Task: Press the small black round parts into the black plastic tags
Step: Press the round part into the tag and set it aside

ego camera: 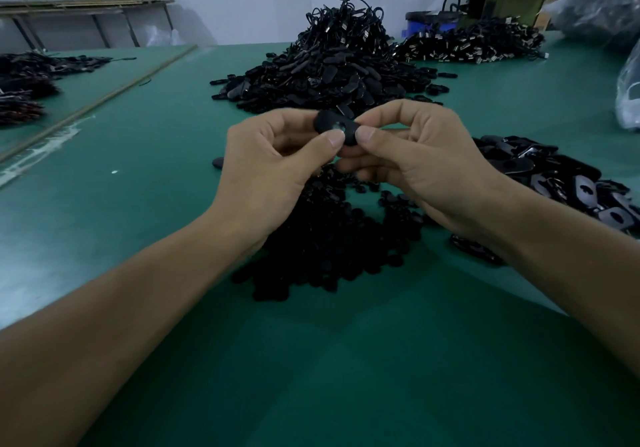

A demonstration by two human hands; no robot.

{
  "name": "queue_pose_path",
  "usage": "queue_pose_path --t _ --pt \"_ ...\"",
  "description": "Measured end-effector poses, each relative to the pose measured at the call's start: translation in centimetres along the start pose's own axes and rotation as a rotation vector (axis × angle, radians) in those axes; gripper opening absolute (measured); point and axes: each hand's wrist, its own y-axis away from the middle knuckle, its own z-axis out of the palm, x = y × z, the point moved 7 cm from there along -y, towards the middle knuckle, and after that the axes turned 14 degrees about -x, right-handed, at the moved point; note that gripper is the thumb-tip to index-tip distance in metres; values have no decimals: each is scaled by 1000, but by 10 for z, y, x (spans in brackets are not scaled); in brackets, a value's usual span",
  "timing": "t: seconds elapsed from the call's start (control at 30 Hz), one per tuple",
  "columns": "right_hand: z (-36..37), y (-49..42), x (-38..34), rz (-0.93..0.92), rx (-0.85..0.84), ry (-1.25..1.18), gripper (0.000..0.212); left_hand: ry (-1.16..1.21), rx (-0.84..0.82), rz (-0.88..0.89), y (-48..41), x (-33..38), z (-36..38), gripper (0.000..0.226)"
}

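Head view: a black plastic tag (334,127) is pinched by both thumbs and curled fingers of the left hand (273,169) and right hand (415,159), just above the heap of small round parts (329,238). Pressing is judged under way; firm thumb pressure is called for next.

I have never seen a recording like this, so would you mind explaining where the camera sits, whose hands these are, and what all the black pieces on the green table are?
There is no machine here. A person wears a single camera on the head, which looks forward and down at their own bare hands. The left hand and right hand together pinch one black plastic tag above the green table. Under the hands lies a pile of small round parts. A heap of tags lies behind, with more tags to the right.
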Motion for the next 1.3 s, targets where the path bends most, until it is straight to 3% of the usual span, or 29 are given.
queue_pose_path --t 0.07,0.23,0.37,0.7,0.83,1.13,1.23,1.3 --pt "3 0 1 10 -32 102 4 -19 -6 -14 0 -1 1 9" --pt "-4 1 3 73 -12 905 10 49 58 -55 0 -8 -5 9" --pt "-6 -2 11 191 -68 1156 14 106 48 -80 2 -9 -4 5" --pt "6 -5 8 164 -107 1291 19 19 -6 -106 -1 -12 -3 36" --pt "2 -3 1 101 -21 1168 16 -60 14 -123 0 -13 -7 24" --pt "0 6 -17 -10 110 921 3 -150 18 -121 0 -13 -7 29" --pt "-2 5 -14 -9 94 875 22 -152 22 -135 0 -14 -7 25" --pt "-4 4 -12 -10 90 843 22 -150 20 -148 0 -15 -7 24"
